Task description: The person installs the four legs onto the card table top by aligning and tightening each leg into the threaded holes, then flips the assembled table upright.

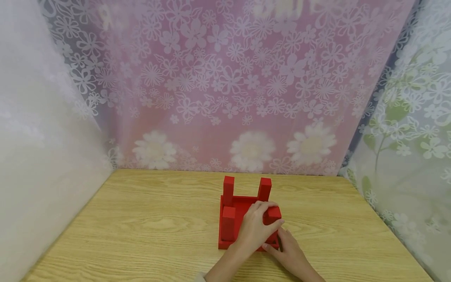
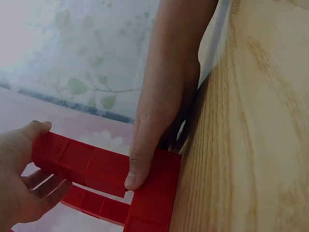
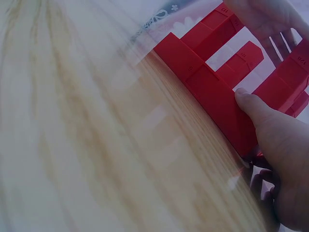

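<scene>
A red frame (image 1: 225,245) rests on the table with several square red posts standing up from its corners, like a small upturned stool. My left hand (image 1: 254,226) grips the near right post (image 1: 274,213) by its upper end, fingers on the far side and thumb on the near side. Low at that same corner, my right hand (image 1: 290,252) holds the frame. Its thumb (image 3: 252,104) lies on the frame's side near the foot of the post, and its fingers go round the corner, partly hidden. A narrow dark strip (image 1: 280,243) shows between this hand and the frame.
The wood-grain table (image 1: 141,219) reaches back to a pink flowered curtain (image 1: 211,98). A pale sheet (image 1: 46,129) hangs along the left side, and a flowered one (image 1: 415,156) along the right.
</scene>
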Action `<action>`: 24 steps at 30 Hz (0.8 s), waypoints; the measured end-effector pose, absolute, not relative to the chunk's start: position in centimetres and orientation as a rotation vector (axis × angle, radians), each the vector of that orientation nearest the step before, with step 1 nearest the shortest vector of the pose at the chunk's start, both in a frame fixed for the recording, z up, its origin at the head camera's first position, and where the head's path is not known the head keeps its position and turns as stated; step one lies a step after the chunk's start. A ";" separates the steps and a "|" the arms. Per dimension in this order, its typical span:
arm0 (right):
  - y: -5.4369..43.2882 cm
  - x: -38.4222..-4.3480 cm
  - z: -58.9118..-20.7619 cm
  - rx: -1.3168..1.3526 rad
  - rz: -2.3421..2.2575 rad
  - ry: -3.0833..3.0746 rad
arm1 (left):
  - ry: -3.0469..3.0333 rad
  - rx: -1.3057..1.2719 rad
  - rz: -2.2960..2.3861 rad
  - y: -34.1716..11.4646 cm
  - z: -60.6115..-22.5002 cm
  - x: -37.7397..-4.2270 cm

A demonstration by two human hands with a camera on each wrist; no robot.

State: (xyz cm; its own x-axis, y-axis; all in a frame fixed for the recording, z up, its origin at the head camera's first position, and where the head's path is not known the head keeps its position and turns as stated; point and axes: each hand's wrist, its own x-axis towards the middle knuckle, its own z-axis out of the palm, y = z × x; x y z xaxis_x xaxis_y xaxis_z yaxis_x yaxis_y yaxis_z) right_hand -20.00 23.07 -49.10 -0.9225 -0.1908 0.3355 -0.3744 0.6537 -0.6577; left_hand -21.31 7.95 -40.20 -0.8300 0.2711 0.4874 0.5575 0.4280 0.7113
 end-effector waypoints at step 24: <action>23.0 -19.8 -48.8 0.465 1.121 -2.627 | -2.364 -0.711 -1.645 7.7 -40.1 -21.6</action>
